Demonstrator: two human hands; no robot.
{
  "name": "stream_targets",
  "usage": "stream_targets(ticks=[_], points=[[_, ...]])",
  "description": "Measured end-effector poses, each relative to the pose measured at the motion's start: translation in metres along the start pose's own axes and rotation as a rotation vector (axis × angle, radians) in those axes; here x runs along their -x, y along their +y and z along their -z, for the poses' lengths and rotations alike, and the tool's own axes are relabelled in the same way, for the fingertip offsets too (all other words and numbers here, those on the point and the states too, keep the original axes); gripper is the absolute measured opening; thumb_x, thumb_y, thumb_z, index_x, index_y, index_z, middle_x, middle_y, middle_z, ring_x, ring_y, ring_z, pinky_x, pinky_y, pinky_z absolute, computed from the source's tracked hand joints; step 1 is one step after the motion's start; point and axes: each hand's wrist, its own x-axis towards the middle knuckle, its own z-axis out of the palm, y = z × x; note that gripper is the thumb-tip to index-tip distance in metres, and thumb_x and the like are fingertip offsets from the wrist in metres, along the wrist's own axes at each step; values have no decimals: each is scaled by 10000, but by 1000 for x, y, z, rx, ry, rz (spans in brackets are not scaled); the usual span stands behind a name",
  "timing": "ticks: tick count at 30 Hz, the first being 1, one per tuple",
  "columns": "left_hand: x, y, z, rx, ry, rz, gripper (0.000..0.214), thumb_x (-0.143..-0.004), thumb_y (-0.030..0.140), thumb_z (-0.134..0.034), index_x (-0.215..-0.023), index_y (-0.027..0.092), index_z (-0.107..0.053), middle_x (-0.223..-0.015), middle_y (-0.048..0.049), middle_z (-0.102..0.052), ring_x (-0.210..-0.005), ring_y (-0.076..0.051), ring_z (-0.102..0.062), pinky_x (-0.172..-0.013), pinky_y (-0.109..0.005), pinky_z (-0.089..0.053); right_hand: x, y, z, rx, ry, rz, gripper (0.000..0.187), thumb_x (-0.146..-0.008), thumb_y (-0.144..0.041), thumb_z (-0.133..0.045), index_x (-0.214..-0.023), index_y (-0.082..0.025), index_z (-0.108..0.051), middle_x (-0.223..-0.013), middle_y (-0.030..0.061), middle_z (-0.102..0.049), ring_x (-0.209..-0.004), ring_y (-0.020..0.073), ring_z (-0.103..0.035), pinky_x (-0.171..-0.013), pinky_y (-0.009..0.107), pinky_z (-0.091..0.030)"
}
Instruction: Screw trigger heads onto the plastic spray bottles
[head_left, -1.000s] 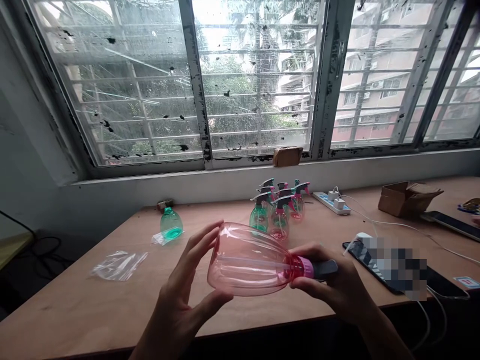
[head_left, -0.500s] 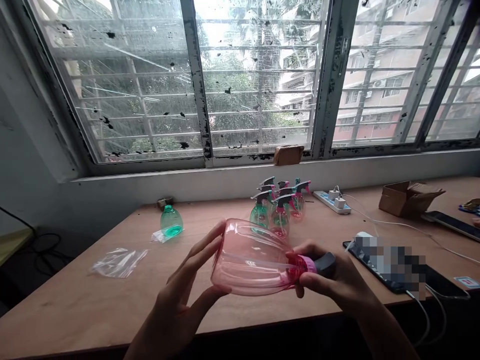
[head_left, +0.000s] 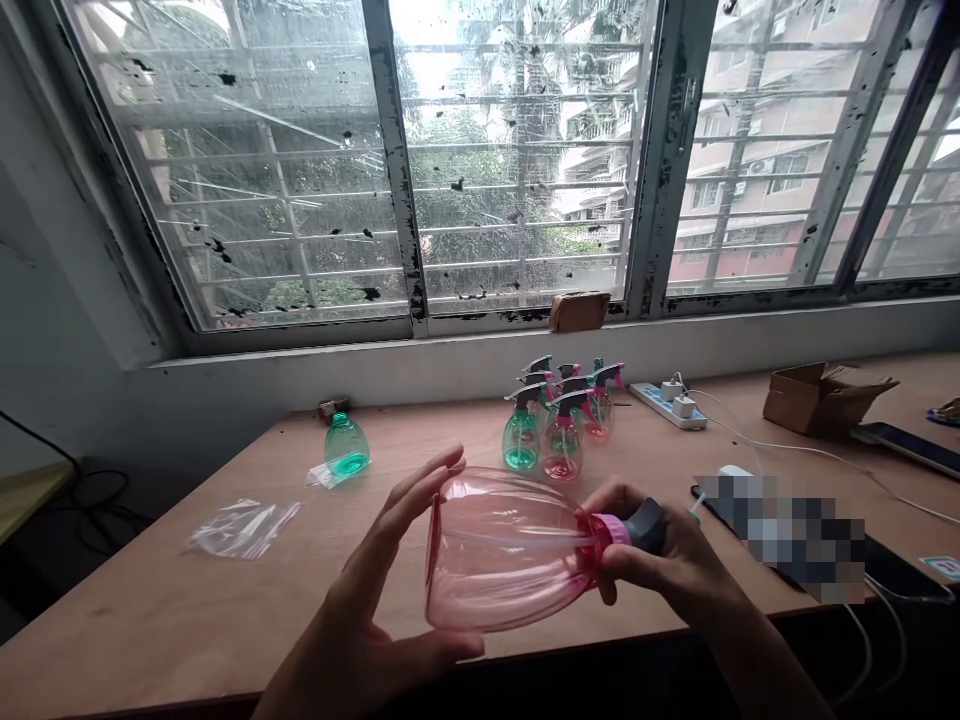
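A clear pink spray bottle [head_left: 510, 550] lies sideways in the air over the table's front edge, its base to the left. My right hand [head_left: 652, 555] is closed around its pink collar and dark sprayer head, which the fingers partly hide. Inside the bottle runs a thin dip tube. At the base end, my left hand [head_left: 375, 600] spans the bottle, fingers along the upper edge and thumb along the lower one. Behind stands a cluster of several green and pink spray bottles [head_left: 562, 465] with dark trigger heads.
On the left, a green bottle without a sprayer [head_left: 346, 440] stands by a clear plastic bag [head_left: 244, 528]. A power strip [head_left: 667, 405], a cardboard box [head_left: 806, 400], white cables and a dark phone [head_left: 904, 570] occupy the right side. Windows line the back.
The pink bottle has dropped slightly and rolled about its length, showing a broader side. My left thumb and fingers have spread wider around its base. My right hand still grips the neck.
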Motion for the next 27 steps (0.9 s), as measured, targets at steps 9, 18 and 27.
stream_targets(ticks=[9,18,27], points=[[0,-12,-2,161,-21,252,1096,-805,965,-672,-1757,549,-323,-1784,-118,-500,-1511,-527,-603,-1190,-724,-551,11,-3,-8,674,217,568,378,-775,-556,-1049,-998,-298,-886,-827,29,-900,-674,240,-845,-670,276,-657],[7,5,1,-26,4,15,1024,-795,496,-1039,-1665,469,-500,-1750,-120,-531,-1665,-456,-433,-1254,-575,-549,5,11,-13,-28,2,-10,392,-845,-511,-1012,-1035,-229,-816,-727,26,-827,-479,203,-768,-406,225,-579],[-10,4,-17,362,180,352,901,-811,948,-722,-1556,445,-668,-1699,-108,-598,-1405,-473,-685,-1019,-550,-694,11,-8,-27,827,53,901,370,-1079,-484,-791,-1347,-242,-713,-910,77,-920,-723,261,-882,-768,331,-701]])
